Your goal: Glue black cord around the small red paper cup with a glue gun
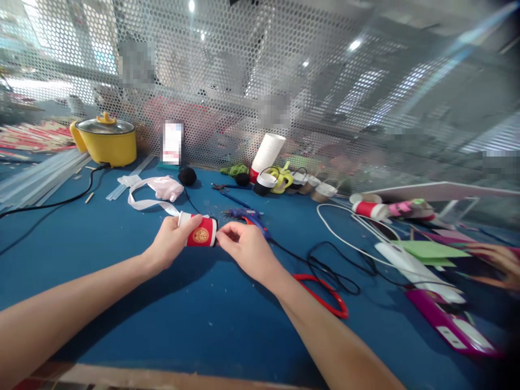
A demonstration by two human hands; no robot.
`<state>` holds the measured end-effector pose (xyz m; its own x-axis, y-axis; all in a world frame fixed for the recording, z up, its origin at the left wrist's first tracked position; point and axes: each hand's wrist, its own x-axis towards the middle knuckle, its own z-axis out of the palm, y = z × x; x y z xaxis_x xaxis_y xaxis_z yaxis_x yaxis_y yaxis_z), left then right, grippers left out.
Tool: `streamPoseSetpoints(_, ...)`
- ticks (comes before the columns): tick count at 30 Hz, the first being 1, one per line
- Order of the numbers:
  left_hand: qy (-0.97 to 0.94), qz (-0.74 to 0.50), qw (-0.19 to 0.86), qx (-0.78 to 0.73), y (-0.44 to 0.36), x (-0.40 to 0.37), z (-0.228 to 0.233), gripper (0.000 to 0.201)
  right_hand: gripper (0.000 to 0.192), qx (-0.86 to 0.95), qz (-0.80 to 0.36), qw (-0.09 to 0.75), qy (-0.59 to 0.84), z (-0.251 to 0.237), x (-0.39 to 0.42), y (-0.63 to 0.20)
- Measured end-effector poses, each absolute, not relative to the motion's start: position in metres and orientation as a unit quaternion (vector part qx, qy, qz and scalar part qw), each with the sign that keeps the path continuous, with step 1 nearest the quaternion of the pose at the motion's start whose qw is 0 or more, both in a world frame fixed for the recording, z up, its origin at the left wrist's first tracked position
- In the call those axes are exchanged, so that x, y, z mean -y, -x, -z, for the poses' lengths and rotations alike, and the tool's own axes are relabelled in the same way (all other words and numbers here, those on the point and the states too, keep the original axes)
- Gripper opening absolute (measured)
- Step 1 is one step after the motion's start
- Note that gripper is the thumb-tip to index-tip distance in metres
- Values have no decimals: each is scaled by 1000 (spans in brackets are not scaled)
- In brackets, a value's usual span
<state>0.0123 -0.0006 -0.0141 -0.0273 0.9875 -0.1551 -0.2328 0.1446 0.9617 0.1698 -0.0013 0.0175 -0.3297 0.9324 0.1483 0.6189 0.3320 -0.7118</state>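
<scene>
My left hand [173,238] is closed round a red paper cup [201,234] with a gold emblem and a white rim. The cup lies on its side in the air, its base towards the right. At that base my right hand [244,244] pinches black yarn [216,224] that runs along the cup's edge; the fingertips partly hide it. From a black yarn ball [187,176] behind the cup, a strand leads towards it. Just beyond my right hand lies a blue glue gun [249,215]. White ribbon [148,205] lies behind my left hand.
Pliers [221,187], a stack of white cups [268,154] and small handled cups [324,191] stand towards the back. A yellow pot [111,143] is at the left. Cables, red-handled scissors [325,295] and a purple power strip [450,325] lie right, near another person's hand [498,262].
</scene>
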Motion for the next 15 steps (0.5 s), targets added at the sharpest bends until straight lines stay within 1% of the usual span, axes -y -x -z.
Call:
streamPoseSetpoints(3, -359, -535, 596, -479, -13, 0, 12, 31, 22, 768, -292, 290, 491, -19, 1, -171)
streamPoseSetpoints(6, -334, -539, 604, -483, -13, 0, 10, 29, 15, 769, -294, 292, 488, -20, 3, -170)
streamPoseSetpoints(8, -337, -537, 600, -489, -13, 0, 8, 28, 11, 773, -270, 292, 495, -18, 3, -169)
streamPoseSetpoints(12, -347, -516, 590, -515, -13, 2, 4, 28, 12, 784, -228, 292, 498, -15, 3, -167)
streamPoseSetpoints(15, -356, -529, 582, -504, -13, 2, 5, 28, 12, 776, -265, 292, 492, -16, 2, -168)
